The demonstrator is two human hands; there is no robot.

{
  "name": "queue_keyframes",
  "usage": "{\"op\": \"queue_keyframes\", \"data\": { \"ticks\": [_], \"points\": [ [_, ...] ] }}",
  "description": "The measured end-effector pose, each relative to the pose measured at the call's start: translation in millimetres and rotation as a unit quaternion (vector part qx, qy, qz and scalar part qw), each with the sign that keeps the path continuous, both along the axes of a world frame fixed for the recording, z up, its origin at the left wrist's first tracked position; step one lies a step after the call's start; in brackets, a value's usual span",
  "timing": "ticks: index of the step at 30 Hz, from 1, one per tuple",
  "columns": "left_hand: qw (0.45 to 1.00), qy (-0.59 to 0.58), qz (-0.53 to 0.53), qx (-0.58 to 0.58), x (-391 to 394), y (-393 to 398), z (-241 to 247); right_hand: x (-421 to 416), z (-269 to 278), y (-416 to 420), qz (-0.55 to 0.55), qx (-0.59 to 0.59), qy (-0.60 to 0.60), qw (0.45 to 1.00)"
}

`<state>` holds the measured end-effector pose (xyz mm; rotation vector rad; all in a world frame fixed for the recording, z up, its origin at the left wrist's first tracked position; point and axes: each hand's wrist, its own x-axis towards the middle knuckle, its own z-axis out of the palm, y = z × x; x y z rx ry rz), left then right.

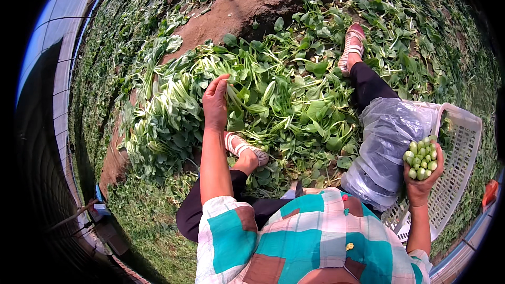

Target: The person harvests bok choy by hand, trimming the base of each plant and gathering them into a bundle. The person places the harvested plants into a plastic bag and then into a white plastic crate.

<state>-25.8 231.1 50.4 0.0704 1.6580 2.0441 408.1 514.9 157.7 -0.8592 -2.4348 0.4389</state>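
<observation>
My right hand (424, 179) is closed around a bundle of leafy greens (422, 158), whose pale cut stem ends face up, over the white perforated plastic crate (457, 157) beside my leg. My left hand (216, 100) is raised over the greens with its fingers bent and thumb near the fingertips; whether it pinches anything cannot be told. Left of it lies a heap of greens with pale stems (169, 102). Loose leafy plants (300, 106) spread across the ground between my feet. Clear plastic sheeting (386, 146) covers my right knee and lower leg.
A bare soil ridge (236, 4) curves behind the greens. More plants cover the ground on both sides. Along the far left runs a greenhouse wall of plastic film (65, 63). An orange object (490, 193) lies at the right edge. My feet in striped shoes rest among the leaves.
</observation>
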Motion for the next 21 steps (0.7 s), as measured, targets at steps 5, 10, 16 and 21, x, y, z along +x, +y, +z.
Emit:
{"op": "queue_keyframes", "data": {
  "ticks": [5,10,16,21],
  "points": [
    [0.999,-0.042,0.023,-0.009,-4,-17,-17,-1,-1,2,0.022,0.011,0.015,1.000],
    [0.808,0.179,-0.221,-0.516,-5,-16,-78,-2,-4,5,0.033,-0.024,0.035,0.999],
    [0.756,0.310,-0.213,-0.536,8,74,-157,0,1,1,0.027,-0.013,0.012,0.999],
    [0.687,0.250,-0.347,-0.587,4,83,-158,0,4,0,0.014,0.003,-0.008,1.000]
  ]
}}
